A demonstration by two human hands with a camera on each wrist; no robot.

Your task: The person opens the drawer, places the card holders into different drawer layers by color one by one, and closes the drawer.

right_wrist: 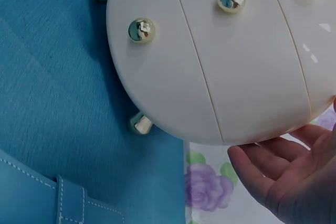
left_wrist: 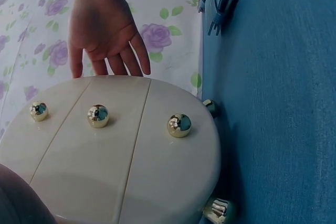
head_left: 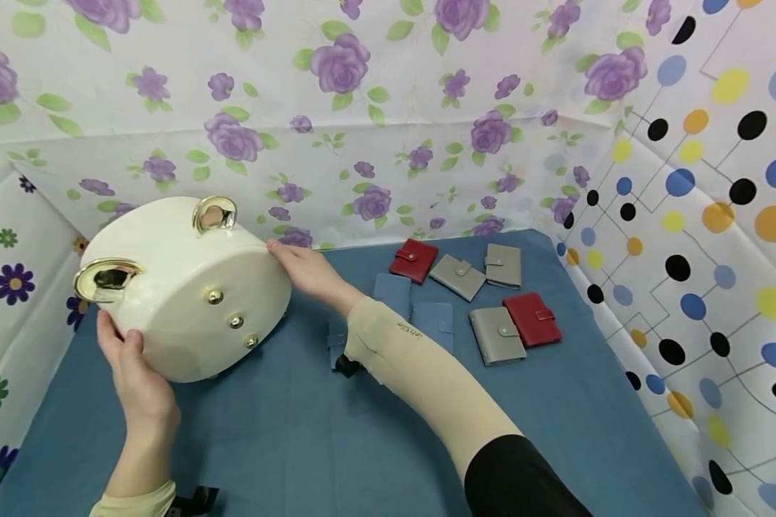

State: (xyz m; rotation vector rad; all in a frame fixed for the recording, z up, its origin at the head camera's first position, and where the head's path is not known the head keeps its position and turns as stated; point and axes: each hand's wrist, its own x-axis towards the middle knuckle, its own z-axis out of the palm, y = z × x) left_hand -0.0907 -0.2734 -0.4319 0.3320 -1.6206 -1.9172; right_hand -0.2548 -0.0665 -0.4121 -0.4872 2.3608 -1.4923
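A glossy white oval drawer box [head_left: 187, 316] with gold knobs, gold loop handles and gold feet leans at the left of the blue cloth. Its front has three panels divided by seams, best seen in the left wrist view. My left hand [head_left: 139, 388] holds the lower left edge, thumb on the front and fingers along the side. On the opposite edge, my right hand [head_left: 313, 276] touches the box with extended fingers; the left wrist view shows that right hand [left_wrist: 107, 35] with fingers spread, their tips at the rim.
Right of the box lie several small wallets: red wallets [head_left: 414, 261] [head_left: 533, 319], grey wallets [head_left: 458, 278] [head_left: 498, 336] and blue wallets [head_left: 393, 293], some partly behind my right forearm. A flowered backdrop [head_left: 388, 172] rises behind, and a dotted one [head_left: 698, 237] at the right.
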